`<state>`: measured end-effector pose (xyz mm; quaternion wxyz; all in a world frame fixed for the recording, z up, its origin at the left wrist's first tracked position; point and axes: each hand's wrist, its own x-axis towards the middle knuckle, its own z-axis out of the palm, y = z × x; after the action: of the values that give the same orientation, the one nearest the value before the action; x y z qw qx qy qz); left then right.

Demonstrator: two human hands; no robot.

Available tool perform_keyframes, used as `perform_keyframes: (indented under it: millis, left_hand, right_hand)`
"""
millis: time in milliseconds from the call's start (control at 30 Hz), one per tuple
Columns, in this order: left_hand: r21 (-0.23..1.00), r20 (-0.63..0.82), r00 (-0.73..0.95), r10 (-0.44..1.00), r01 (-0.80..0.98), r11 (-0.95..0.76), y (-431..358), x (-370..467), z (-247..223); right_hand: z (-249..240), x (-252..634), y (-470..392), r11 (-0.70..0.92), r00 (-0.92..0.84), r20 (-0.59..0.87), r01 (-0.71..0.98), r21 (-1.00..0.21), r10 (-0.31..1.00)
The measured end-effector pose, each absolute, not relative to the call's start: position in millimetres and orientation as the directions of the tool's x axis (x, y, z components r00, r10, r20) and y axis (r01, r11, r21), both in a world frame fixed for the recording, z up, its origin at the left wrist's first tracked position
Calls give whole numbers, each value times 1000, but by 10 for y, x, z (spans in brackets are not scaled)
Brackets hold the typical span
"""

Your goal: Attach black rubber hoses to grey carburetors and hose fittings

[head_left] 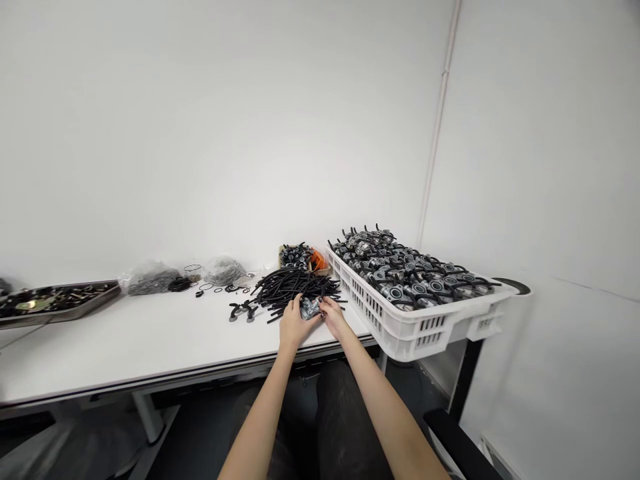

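Observation:
My left hand [294,324] is wrapped round a small grey metal carburetor [310,308] just above the front edge of the table. At its right side, my right hand [332,315] is closed with thumb and fingers pinched together. A dark bit shows at the right fingertips, probably a hose end, too small to make out fully. Directly behind both hands lies a loose heap of short black rubber hoses [290,287]. To the left of the heap, a few black parts with round grey ends [243,311] rest on the white table [165,340].
A white plastic crate [390,328] full of carburetors with black hoses stands at right, jutting past the table edge. Behind the hoses is a small bin of parts [296,256] beside an orange item [319,260]. Plastic bags [150,277], black rings and a metal tray [95,301] lie leftward.

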<state>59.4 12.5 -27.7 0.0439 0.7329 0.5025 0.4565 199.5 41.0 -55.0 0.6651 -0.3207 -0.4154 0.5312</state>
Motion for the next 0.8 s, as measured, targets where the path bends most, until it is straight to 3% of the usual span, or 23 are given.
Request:
perform_keyframes:
  millis: [467, 800]
  left_hand:
    - [522, 635, 81, 768, 688, -504, 142, 596, -293]
    - [532, 630, 80, 773, 681, -504, 125, 590, -277]
  right_hand:
    - [-468, 1972, 329, 265, 117, 239, -502, -823, 964]
    - [-499, 2024, 372, 181, 54, 176, -467, -866, 983]
